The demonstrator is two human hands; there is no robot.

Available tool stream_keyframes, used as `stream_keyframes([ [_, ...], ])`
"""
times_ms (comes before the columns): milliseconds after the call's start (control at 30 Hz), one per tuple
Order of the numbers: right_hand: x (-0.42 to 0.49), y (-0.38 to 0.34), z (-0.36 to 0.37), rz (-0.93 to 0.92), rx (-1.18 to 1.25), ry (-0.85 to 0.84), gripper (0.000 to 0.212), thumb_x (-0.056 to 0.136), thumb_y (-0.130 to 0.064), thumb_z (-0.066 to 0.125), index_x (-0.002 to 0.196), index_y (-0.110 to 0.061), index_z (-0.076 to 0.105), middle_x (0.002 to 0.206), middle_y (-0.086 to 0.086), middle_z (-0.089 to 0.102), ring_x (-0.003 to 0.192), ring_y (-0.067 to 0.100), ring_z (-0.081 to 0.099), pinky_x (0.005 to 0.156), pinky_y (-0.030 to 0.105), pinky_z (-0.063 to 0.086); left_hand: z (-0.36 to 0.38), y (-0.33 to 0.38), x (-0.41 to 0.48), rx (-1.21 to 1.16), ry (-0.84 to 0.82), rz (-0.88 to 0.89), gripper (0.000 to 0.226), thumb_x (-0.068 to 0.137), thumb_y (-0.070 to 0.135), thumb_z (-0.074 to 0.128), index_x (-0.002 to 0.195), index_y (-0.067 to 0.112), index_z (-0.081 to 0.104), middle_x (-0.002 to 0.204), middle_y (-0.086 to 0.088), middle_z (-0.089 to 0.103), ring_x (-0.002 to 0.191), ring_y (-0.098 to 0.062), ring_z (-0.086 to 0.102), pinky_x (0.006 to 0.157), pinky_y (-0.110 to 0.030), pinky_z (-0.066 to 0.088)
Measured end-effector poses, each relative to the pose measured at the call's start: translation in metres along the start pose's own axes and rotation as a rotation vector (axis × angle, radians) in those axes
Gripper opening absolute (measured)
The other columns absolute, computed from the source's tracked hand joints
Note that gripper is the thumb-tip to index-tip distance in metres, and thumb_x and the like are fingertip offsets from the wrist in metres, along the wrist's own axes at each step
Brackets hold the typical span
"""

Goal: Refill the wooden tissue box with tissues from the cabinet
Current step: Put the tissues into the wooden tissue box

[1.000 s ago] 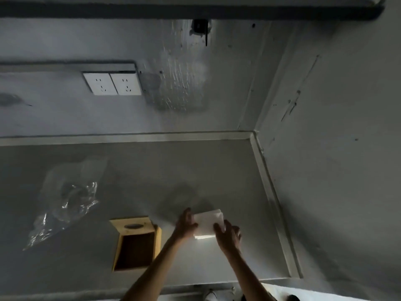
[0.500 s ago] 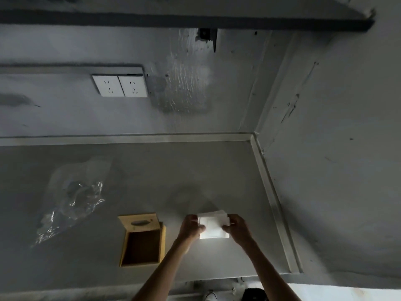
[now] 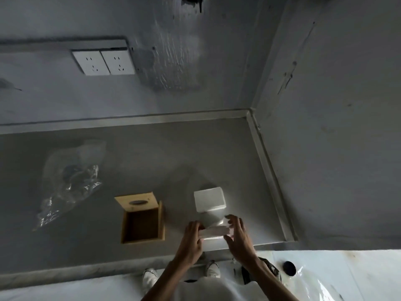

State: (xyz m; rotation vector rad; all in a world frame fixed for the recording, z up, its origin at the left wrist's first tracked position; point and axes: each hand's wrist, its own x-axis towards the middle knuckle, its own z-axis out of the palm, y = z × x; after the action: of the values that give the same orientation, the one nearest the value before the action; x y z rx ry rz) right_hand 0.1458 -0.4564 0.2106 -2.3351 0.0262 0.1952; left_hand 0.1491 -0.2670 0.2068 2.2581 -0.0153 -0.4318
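The wooden tissue box [image 3: 142, 227] lies open and empty on the grey counter [image 3: 152, 161], its lid [image 3: 136, 202] with the oval slot propped at its far side. To the right of the box, a white stack of tissues [image 3: 209, 200] rests on the counter. Nearer to me, my left hand [image 3: 191, 238] and my right hand [image 3: 238, 235] grip the two ends of a thin bundle of tissues [image 3: 214, 231], seen edge-on, just above the counter's front edge.
Crumpled clear plastic wrap [image 3: 67, 187] lies on the counter at the left. Two white wall sockets [image 3: 104, 63] sit on the back wall. A side wall [image 3: 325, 148] closes the counter on the right. A black round object [image 3: 289, 268] lies on the floor.
My hands have come back toward the counter's front edge. The white stack they held up now rests on the counter beyond them, and only a thin bundle stays between them.
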Motion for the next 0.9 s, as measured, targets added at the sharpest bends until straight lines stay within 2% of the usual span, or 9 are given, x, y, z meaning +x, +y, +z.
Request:
stream_keyframes([
  [133, 0.0, 0.006, 0.007, 0.0, 0.085, -0.059, 0.084, 0.077, 0.004, 0.067, 0.148, -0.021, 0.029, 0.142, -0.003, 0.03, 0.126, 0.012, 0.039, 0.103, 0.035, 0.047, 0.009, 0.001, -0.005, 0.013, -0.033, -0.013, 0.055, 0.086, 0.003, 0.054, 0.136, 0.015, 0.036, 0.132, 0.004, 0.036, 0.125, -0.008, 0.036, 0.102, -0.01, 0.027],
  [200, 0.001, 0.006, 0.011, -0.04, 0.052, -0.066, 0.063, 0.077, 0.004, 0.069, 0.134, -0.016, 0.049, 0.14, 0.005, 0.042, 0.124, 0.017, 0.048, 0.101, 0.039, 0.05, 0.012, 0.001, -0.006, 0.005, -0.047, -0.007, 0.055, 0.086, 0.002, 0.054, 0.137, 0.015, 0.037, 0.132, 0.003, 0.037, 0.127, -0.01, 0.037, 0.104, -0.014, 0.028],
  [267, -0.002, 0.007, 0.015, -0.038, 0.028, -0.049, 0.049, 0.076, 0.002, 0.07, 0.117, -0.02, 0.057, 0.124, 0.005, 0.057, 0.11, 0.017, 0.058, 0.092, 0.04, 0.053, 0.013, 0.002, -0.006, 0.0, -0.029, 0.001, 0.04, 0.087, 0.002, 0.052, 0.124, 0.018, 0.047, 0.125, 0.0, 0.046, 0.118, -0.012, 0.047, 0.093, -0.008, 0.035],
  [367, -0.004, 0.008, 0.019, -0.002, 0.047, -0.039, 0.048, 0.077, 0.001, 0.071, 0.11, -0.028, 0.05, 0.111, 0.003, 0.062, 0.096, 0.017, 0.062, 0.083, 0.027, 0.055, 0.014, 0.006, -0.005, -0.006, 0.013, -0.005, 0.035, 0.09, 0.005, 0.052, 0.122, 0.02, 0.048, 0.125, -0.001, 0.049, 0.116, -0.011, 0.05, 0.091, -0.009, 0.039],
  [500, -0.001, 0.004, 0.02, 0.121, 0.181, -0.133, 0.074, 0.078, 0.004, 0.069, 0.142, -0.014, 0.037, 0.134, 0.002, 0.046, 0.12, 0.017, 0.047, 0.091, 0.004, 0.037, 0.017, 0.005, -0.003, -0.007, -0.01, 0.004, 0.06, 0.088, 0.001, 0.054, 0.142, 0.014, 0.032, 0.143, -0.006, 0.035, 0.134, -0.019, 0.036, 0.109, -0.021, 0.03],
  [667, -0.006, 0.001, 0.033, 0.146, 0.282, -0.068, 0.095, 0.071, 0.004, 0.066, 0.151, -0.014, 0.018, 0.146, 0.016, 0.036, 0.132, 0.03, 0.039, 0.105, 0.045, 0.043, 0.022, 0.009, -0.001, -0.072, 0.016, -0.023, 0.058, 0.084, -0.009, 0.052, 0.136, 0.01, 0.037, 0.137, -0.013, 0.038, 0.124, -0.023, 0.045, 0.1, -0.014, 0.033],
  [733, -0.005, 0.01, 0.04, 0.169, 0.282, -0.037, 0.098, 0.069, 0.001, 0.063, 0.149, -0.02, 0.012, 0.142, 0.026, 0.039, 0.13, 0.035, 0.041, 0.105, 0.044, 0.04, 0.024, 0.008, -0.001, -0.093, 0.043, -0.027, 0.059, 0.079, -0.016, 0.05, 0.133, 0.006, 0.039, 0.135, -0.014, 0.038, 0.123, -0.024, 0.045, 0.098, -0.008, 0.03],
  [800, -0.005, 0.018, 0.043, 0.195, 0.277, -0.053, 0.095, 0.069, 0.0, 0.063, 0.151, -0.01, 0.016, 0.141, 0.03, 0.04, 0.13, 0.039, 0.041, 0.106, 0.041, 0.038, 0.023, 0.008, -0.002, -0.097, 0.028, -0.01, 0.061, 0.078, -0.017, 0.048, 0.133, 0.006, 0.039, 0.136, -0.014, 0.037, 0.124, -0.023, 0.044, 0.1, -0.01, 0.03],
  [900, -0.007, -0.001, 0.03, 0.173, 0.286, -0.074, 0.081, 0.073, 0.003, 0.065, 0.145, -0.001, 0.029, 0.142, 0.02, 0.042, 0.13, 0.031, 0.042, 0.108, 0.039, 0.037, 0.021, 0.008, -0.002, -0.084, 0.031, -0.008, 0.057, 0.08, -0.014, 0.048, 0.133, 0.007, 0.04, 0.137, -0.013, 0.037, 0.123, -0.019, 0.043, 0.105, -0.021, 0.034],
])
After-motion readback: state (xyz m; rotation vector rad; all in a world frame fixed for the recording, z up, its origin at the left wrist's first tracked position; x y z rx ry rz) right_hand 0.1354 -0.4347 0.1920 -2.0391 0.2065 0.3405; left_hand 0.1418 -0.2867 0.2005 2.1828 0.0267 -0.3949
